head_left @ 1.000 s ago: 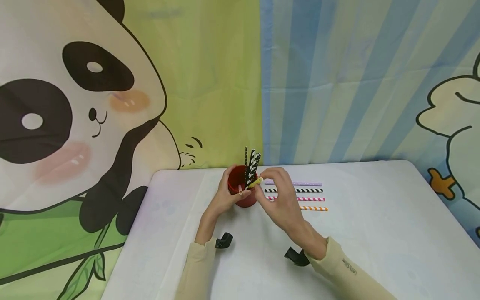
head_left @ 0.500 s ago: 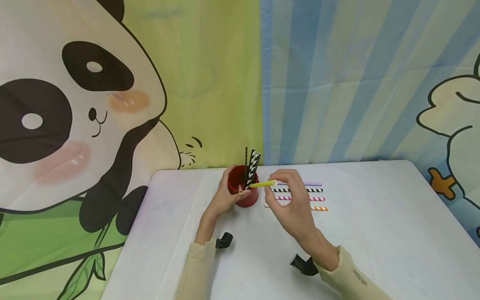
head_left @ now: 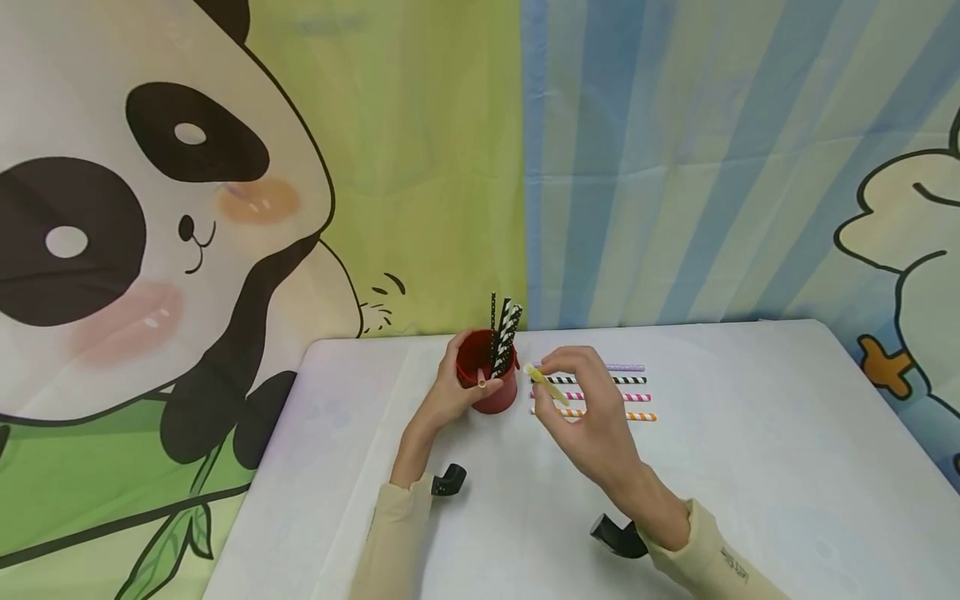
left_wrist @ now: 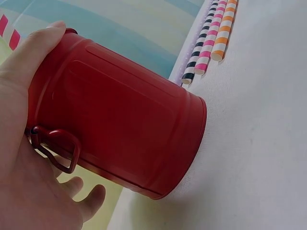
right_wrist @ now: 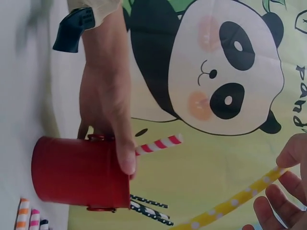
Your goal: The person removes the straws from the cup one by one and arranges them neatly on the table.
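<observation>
My left hand grips a small red metal bucket that tilts toward me, thumb over its rim. Inside it stand several black straws with white patterns and a red-and-white striped straw, which lies by the thumb. Just right of the bucket, my right hand pinches a yellow straw with white dots between thumb and fingers. In the head view this yellow straw slants down to the right, apart from the bucket.
Behind the right hand, a purple straw, a black-striped straw, a pink-striped straw and an orange-striped straw lie in a row on the white table. A printed curtain hangs behind.
My right hand has drawn away to the right with the yellow straw, which left the bucket's rim and swung round to slant downward. The left hand and bucket stay in place.
</observation>
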`<state>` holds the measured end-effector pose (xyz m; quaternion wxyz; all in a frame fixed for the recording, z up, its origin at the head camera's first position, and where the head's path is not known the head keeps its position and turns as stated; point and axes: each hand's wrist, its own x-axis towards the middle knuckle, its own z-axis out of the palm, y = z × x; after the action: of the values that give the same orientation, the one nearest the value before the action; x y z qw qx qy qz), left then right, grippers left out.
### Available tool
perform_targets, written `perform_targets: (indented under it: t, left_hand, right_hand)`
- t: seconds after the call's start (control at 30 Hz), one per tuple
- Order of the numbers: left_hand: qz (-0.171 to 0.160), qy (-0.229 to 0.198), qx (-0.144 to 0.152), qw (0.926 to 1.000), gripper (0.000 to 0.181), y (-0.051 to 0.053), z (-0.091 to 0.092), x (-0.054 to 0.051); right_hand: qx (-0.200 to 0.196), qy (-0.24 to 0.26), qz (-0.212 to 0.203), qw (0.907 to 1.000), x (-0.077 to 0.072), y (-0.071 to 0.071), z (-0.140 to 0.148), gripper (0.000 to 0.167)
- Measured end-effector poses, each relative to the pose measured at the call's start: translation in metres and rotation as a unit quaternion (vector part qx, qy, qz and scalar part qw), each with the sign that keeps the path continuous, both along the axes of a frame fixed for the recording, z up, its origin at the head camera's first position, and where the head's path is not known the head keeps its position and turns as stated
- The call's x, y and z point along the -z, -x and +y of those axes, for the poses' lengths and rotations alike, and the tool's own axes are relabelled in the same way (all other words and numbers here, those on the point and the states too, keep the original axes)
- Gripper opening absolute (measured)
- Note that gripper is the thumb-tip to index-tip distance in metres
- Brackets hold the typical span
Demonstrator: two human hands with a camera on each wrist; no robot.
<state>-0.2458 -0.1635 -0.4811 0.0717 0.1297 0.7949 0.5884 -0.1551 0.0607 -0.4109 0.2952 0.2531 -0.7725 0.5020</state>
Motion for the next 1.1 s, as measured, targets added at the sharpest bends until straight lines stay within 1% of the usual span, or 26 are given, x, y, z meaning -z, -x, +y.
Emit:
perform_targets:
  t: [0.07,0.13,0.27,0.4,0.57,0.73,1.0,1.03,1.1]
  left_hand:
    - [-0.004,0.001,0.0,1.0,0.098,-0.001,0.0,0.001]
    - [-0.005,0.001,0.0,1.0,0.098,-0.002,-0.001,0.001]
    - [-0.001,0.001,-0.001,1.0,0.098,-0.002,-0.001,0.001]
    - [0.0,-0.007,-0.003,1.0,0.098,-0.002,0.0,0.004]
    - [-0.004,-0.014,-0.006,0.9999,0.098,0.0,0.002,0.005]
    - [-0.007,-0.016,-0.004,0.9998,0.098,0.0,0.002,0.005]
    - [-0.001,-0.021,0.004,0.9998,0.097,0.0,0.001,0.003]
    - [-0.001,-0.019,0.003,0.9998,0.097,0.001,0.001,0.004]
    - [0.0,-0.02,0.001,0.9998,0.097,0.004,0.001,0.01]
  right_hand:
    - [0.002,-0.023,0.0,0.9997,0.004,0.001,0.001,0.019]
    - [0.007,-0.052,0.01,0.9986,0.007,0.003,0.001,0.016]
    - [0.025,-0.125,0.019,0.9917,0.014,0.007,0.002,0.01]
    - [0.037,-0.189,0.016,0.9811,0.022,0.01,0.004,0.011]
    - [0.033,-0.248,0.019,0.968,0.031,0.012,0.007,0.012]
    - [0.031,-0.295,0.029,0.9545,0.042,0.014,0.006,0.016]
    - [0.039,-0.364,0.029,0.9303,0.063,0.015,0.004,0.017]
    - [0.042,-0.372,0.029,0.927,0.065,0.015,0.004,0.018]
    - [0.049,-0.384,0.031,0.9214,0.07,0.015,0.004,0.017]
